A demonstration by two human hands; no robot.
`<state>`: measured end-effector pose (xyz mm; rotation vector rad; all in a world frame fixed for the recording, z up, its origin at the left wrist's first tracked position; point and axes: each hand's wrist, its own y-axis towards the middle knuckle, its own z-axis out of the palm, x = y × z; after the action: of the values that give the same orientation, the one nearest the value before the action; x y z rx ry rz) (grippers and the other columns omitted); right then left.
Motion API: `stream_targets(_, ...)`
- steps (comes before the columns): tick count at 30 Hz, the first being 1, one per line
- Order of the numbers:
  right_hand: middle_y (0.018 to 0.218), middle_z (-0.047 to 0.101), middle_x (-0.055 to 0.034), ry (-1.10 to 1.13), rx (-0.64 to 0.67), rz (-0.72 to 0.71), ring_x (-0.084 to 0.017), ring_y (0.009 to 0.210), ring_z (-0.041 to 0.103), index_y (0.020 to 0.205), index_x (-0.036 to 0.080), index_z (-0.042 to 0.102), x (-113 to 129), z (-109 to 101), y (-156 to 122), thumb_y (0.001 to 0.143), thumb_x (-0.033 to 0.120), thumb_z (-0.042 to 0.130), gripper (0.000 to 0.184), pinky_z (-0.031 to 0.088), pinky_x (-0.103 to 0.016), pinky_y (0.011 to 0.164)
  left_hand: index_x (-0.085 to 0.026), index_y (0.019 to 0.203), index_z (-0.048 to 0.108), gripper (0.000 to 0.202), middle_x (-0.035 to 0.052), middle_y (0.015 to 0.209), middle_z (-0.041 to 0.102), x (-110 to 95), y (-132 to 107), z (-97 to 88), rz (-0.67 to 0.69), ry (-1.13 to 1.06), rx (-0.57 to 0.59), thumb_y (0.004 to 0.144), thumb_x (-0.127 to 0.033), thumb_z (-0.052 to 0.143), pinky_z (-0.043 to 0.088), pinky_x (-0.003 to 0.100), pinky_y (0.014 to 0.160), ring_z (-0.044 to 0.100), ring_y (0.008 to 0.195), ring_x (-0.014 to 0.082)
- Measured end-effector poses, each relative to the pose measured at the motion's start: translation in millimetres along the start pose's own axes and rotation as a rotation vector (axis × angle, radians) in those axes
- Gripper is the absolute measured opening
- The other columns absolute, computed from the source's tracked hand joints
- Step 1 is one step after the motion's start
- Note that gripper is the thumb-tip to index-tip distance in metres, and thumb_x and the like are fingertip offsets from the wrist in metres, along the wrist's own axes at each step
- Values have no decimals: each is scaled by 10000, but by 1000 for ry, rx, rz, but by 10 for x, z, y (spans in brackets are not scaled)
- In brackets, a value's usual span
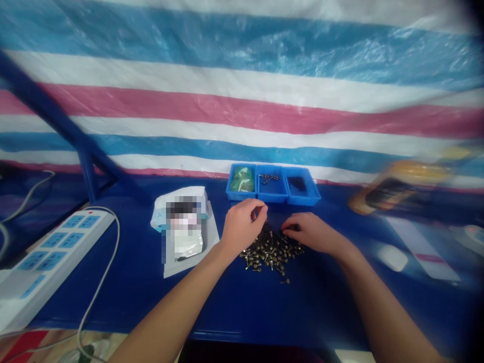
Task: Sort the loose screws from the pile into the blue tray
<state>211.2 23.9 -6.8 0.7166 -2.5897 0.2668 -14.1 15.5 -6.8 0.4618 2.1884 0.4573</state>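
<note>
A heap of small brass-coloured screws [272, 254] lies loose on the blue table. Over its far left side is my left hand [245, 222], thumb and fingertips pinched together; anything between them is too small to make out. My right hand [308, 231] rests low at the far right of the heap, its fingers closed in a pinch, and what they hold is hidden. Just beyond the hands stand three joined blue bins. The middle bin [272, 194] has several similar screws, the right bin [304, 199] small dark pieces, and the left bin [241, 195] a green plastic packet.
Left of the heap, a tissue pack [161, 214] and a phone-like item lie on a white sheet [212, 234]. A white power strip [56, 252] with a cable [118, 237] runs along the left. At right are a blurred yellow bottle [408, 184] and a white object [393, 257].
</note>
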Motion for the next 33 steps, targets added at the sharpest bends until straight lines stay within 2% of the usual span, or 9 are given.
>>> stream_targets(10, 888, 707, -15, -45, -7, -54, -180, 785, 639, 913, 271, 752, -14, 16, 16, 884, 250, 572, 183, 438, -297, 730, -209, 842, 659, 152, -6, 749, 651, -10, -2, 3, -2, 16, -2, 918, -231, 530, 429, 261, 659, 569, 656, 126)
stream_targets(15, 936, 679, -34, -33, -58, -74, -176, 822, 629, 892, 228, 712, 12, 34, 16, 879, 202, 569, 146, 448, -291, 745, -208, 848, 660, 147, -4, 763, 657, -7, -5, 12, -2, 14, 13, 922, -241, 537, 435, 264, 668, 574, 670, 126)
stream_targets(18, 930, 677, -39, 56, -146, -72, -170, 812, 620, 916, 209, 681, 59, 14, 20, 888, 200, 563, 122, 454, -290, 742, -211, 891, 672, 144, 0, 785, 667, -12, -6, 5, 8, -1, 39, 928, -258, 542, 442, 271, 677, 580, 676, 128)
stream_targets(24, 940, 693, -26, 348, -328, -90, -154, 772, 612, 953, 218, 686, 178, -46, 18, 899, 267, 595, 117, 459, -273, 680, -247, 1084, 683, 218, 4, 875, 707, -50, -9, -4, 0, -98, 182, 941, -337, 545, 461, 273, 664, 599, 687, 133)
stream_targets(30, 902, 688, -29, 517, -345, -82, -151, 742, 602, 905, 201, 673, 275, -52, 2, 864, 333, 659, 139, 468, -269, 667, -225, 953, 724, 154, 4, 843, 727, -63, 10, 4, -39, -241, 223, 903, -294, 596, 482, 273, 667, 617, 682, 137)
stream_targets(33, 920, 681, -31, 556, -361, -82, -155, 769, 605, 956, 202, 660, 285, -46, 10, 868, 352, 659, 174, 470, -269, 682, -209, 905, 727, 123, 9, 820, 728, -74, 20, -6, -102, -328, 223, 870, -280, 632, 486, 261, 637, 619, 664, 134)
